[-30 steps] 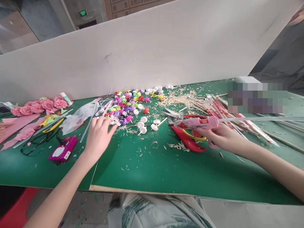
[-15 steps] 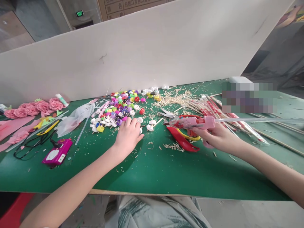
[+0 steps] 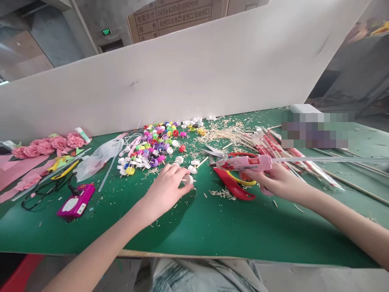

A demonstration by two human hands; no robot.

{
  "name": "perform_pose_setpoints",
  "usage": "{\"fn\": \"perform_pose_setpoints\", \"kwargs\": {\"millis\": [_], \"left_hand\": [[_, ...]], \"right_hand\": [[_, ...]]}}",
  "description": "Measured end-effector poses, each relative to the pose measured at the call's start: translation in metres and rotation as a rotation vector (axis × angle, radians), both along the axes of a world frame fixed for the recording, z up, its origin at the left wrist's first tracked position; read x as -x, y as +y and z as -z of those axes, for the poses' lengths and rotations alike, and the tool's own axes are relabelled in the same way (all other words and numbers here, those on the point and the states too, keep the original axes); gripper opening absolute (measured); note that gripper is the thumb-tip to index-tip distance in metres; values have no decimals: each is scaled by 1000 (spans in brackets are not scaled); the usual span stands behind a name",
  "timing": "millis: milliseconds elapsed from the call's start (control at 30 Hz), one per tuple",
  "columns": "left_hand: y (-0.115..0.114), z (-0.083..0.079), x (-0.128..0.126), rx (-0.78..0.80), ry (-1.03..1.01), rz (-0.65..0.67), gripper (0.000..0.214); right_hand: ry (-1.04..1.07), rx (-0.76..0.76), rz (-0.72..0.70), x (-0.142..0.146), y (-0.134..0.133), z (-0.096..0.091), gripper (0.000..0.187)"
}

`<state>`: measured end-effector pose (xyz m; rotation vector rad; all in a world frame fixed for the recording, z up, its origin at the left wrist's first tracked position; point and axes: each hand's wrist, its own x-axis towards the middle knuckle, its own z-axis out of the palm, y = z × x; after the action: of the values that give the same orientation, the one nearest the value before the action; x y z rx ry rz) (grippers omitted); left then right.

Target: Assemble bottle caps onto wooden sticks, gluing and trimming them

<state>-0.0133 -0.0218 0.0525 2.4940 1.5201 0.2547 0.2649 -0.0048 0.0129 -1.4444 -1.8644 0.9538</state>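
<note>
My left hand (image 3: 166, 185) is closed on a white bottle cap (image 3: 189, 180), pinched between thumb and fingers a little above the table. Just beyond it lies a heap of colourful bottle caps (image 3: 158, 148), some with short sticks through them. A white cap piece (image 3: 192, 169) rests to the right of my fingers beside a short wooden stick (image 3: 202, 162). My right hand (image 3: 276, 178) grips a pink hot glue gun (image 3: 247, 163), its nozzle pointing left and a long clear glue stick (image 3: 322, 159) coming out of its back. Scissors (image 3: 240, 178) with a red and yellow handle lie under the gun.
Wood shavings (image 3: 225, 132) and packs of wooden sticks (image 3: 273, 146) cover the back right. On the left are a purple power adapter (image 3: 76, 201), a plastic bag (image 3: 99, 160), yellow-handled scissors (image 3: 65, 169) and pink paper flowers (image 3: 57, 142). A white board (image 3: 170, 77) stands behind.
My left hand has drawn slightly back from the heap, and the white cap now shows between its fingers. My right hand keeps hold of the glue gun in nearly the same place.
</note>
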Motion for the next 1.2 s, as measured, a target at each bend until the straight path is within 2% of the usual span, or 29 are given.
{"fn": "perform_pose_setpoints", "kwargs": {"millis": [167, 333, 700, 867, 1033, 1200], "left_hand": [[1, 0, 0, 134, -143, -11, 16], [6, 2, -1, 223, -166, -27, 20], [23, -5, -13, 237, -114, 20, 13], [33, 2, -16, 220, -151, 62, 21], [38, 16, -14, 237, -285, 55, 28], [41, 26, -10, 212, -306, 61, 35]], "right_hand": [[-25, 28, -21, 0, 0, -1, 62], [-68, 36, -38, 2, -2, -6, 57], [-45, 34, -78, 4, -1, -8, 45], [-41, 40, -95, 3, 0, -6, 51], [-15, 43, -116, -1, 1, -2, 55], [-17, 14, -179, -3, 2, 0, 59]]}}
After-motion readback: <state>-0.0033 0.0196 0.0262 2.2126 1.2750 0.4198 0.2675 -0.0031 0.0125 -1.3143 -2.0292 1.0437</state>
